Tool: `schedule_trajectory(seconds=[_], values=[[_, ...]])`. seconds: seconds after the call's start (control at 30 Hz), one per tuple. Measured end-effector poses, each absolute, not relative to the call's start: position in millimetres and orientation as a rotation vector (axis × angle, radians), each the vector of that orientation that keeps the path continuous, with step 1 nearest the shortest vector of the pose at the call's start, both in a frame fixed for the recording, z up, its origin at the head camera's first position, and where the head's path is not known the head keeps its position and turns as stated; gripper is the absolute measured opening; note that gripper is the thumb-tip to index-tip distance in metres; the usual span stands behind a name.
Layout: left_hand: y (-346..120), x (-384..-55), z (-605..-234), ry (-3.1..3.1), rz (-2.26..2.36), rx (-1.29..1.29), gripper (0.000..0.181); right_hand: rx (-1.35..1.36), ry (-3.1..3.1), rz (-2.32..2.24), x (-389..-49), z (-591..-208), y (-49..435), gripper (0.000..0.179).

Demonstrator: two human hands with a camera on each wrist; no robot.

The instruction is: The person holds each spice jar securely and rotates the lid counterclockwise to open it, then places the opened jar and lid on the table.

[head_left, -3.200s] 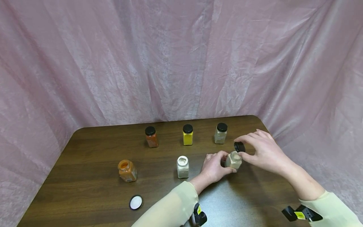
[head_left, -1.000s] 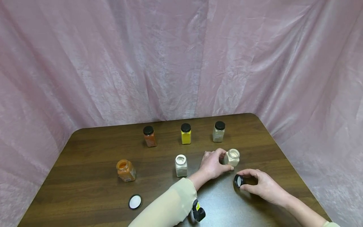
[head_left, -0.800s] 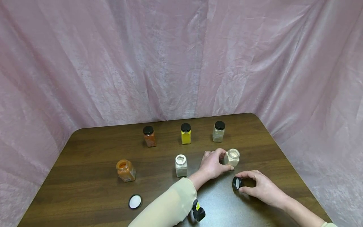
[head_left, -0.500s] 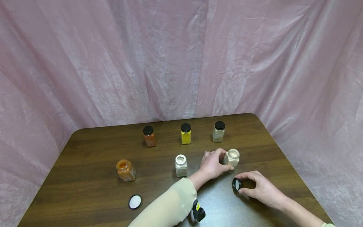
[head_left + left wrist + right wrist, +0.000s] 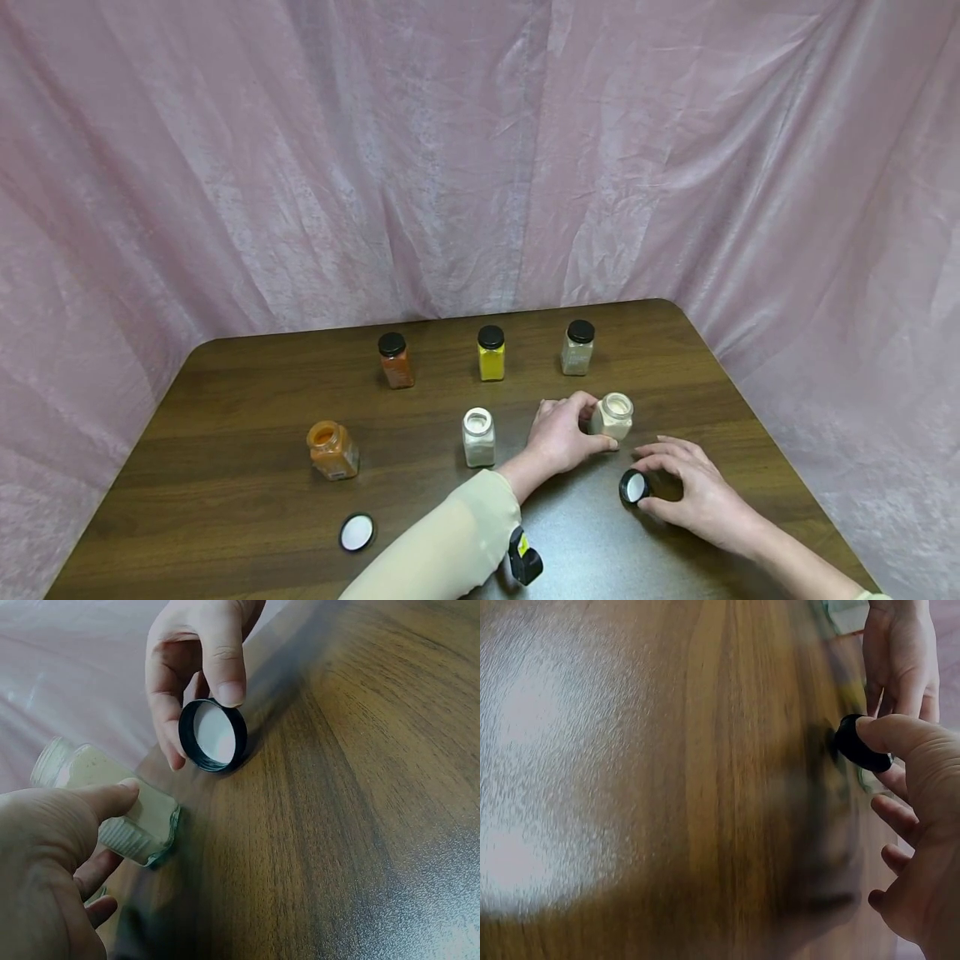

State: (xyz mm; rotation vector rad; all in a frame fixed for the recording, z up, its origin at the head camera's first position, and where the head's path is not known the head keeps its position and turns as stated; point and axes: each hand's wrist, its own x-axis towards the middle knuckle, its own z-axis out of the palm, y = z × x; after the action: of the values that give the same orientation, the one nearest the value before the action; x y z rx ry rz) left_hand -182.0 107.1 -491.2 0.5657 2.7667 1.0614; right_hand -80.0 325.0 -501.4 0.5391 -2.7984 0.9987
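My left hand (image 5: 562, 435) holds an open square glass jar of pale cream powder (image 5: 617, 417) between thumb and fingers; it stands upright on the table. Close by on the right, my right hand (image 5: 693, 492) pinches a black screw lid (image 5: 634, 487) at its edge with thumb and index finger. The lid is tilted, its white liner (image 5: 214, 733) facing up and left, low over the table or touching it; I cannot tell which. In the right wrist view the thumb lies on the lid (image 5: 861, 742), other fingers spread apart.
An uncapped orange-powder jar (image 5: 333, 452) and an uncapped white-powder jar (image 5: 479, 440) stand to the left. A loose lid (image 5: 357, 532) lies liner up in front. Capped red (image 5: 397, 362), yellow (image 5: 491, 357) and grey-green (image 5: 578, 348) jars line the back. A pink curtain (image 5: 480, 167) hangs behind.
The right hand has brought the lid from the cream jar's mouth down toward me. Lately the lid has tipped liner-up and shifted slightly right, and its fingers have spread. The left hand has stayed put.
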Motion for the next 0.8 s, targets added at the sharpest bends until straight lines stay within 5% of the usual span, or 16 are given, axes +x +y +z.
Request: schedule_trajectory(seconds=[0.8], values=[[107.9, -181.0, -491.5, 2.772, 1.059, 0.552, 0.051, 0.500, -2.847, 0.906, -78.1, -507.2, 331.4, 0.042]])
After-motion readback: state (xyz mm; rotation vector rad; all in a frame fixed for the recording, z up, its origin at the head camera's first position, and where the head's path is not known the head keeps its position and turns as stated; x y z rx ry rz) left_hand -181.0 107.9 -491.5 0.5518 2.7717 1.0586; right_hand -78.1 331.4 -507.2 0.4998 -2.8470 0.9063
